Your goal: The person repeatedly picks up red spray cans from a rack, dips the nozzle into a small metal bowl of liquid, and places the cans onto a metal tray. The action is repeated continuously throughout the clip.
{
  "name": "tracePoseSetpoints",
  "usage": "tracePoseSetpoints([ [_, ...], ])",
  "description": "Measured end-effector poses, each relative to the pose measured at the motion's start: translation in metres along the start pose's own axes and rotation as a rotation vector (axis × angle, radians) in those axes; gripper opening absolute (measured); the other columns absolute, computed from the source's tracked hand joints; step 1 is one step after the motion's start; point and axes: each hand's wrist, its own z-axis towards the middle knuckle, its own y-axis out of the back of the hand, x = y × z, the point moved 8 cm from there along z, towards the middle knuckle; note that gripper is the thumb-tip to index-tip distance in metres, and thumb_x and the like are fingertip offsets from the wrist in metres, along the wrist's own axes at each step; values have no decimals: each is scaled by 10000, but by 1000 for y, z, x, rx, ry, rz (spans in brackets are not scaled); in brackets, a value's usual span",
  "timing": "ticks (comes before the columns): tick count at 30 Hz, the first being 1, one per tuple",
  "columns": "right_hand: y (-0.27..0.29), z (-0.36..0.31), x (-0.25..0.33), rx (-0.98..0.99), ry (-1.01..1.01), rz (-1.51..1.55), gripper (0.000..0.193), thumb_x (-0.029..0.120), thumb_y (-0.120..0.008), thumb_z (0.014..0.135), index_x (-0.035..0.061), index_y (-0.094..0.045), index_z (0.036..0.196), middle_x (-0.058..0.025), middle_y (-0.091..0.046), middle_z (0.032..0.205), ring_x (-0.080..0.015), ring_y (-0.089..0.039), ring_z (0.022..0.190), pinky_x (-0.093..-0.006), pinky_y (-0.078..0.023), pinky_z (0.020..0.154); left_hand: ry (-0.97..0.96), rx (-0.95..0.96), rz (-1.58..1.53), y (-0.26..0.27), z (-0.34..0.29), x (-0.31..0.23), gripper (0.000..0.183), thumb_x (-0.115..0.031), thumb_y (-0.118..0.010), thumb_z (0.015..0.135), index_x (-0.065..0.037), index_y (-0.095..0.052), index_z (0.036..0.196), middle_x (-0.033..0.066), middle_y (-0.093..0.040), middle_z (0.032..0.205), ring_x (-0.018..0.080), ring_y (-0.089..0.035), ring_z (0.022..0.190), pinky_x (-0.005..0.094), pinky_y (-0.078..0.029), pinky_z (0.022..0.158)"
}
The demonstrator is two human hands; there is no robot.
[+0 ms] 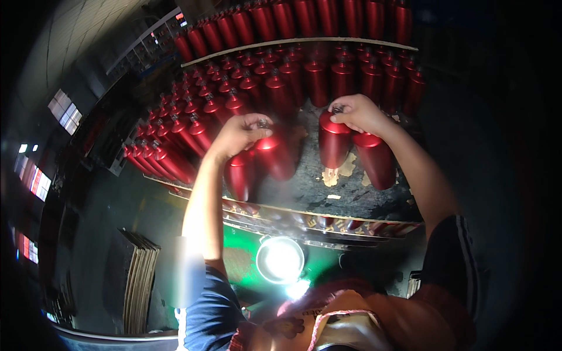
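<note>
Head view: left hand pinches one red bottle, right hand another bottle, by their necks, presumably sparing glossy sides.

A pale, panelled ceiling spans the upper left of the frame. Bright windows line the left edge, beside a dull grey-green floor. Flat boards stand stacked at lower left. Below the dark, scuffed desk, white glare meets vivid green; shadow covers the far right.
</note>
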Motion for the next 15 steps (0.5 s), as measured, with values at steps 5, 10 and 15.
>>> tracePoseSetpoints([
  [5, 7, -86, 27, -360, 183, -170, 240, 50, -706, 869, -9, -650, 1095, 45, -471, 620, -24, -398, 547, -217, -316, 498, -119, -213, 31, -2, -53, -11, 229, -75, -725, 880, -21, -666, 1094, -74, -506, 669, 15, -410, 581, 201, -328, 515],
  [10, -7, -173, 55, -508, 455, -79, 245, 29, -710, 865, 7, -659, 1103, 56, -457, 676, -15, -390, 611, -203, -334, 558, -371, -612, 131, -25, -158, -19, 273, -47, -751, 854, -12, -675, 1114, -71, -532, 702, 3, -435, 640, 162, -383, 597],
  [15, -40, -229, 69, -334, 475, -74, 288, -20, -718, 847, -2, -656, 1128, 75, -513, 830, -2, -392, 666, -181, -341, 579, -260, -823, 3, -52, -320, -25, 273, 9, -723, 846, 3, -668, 1113, -1, -606, 755, 28, -465, 550, 188, -345, 485],
])
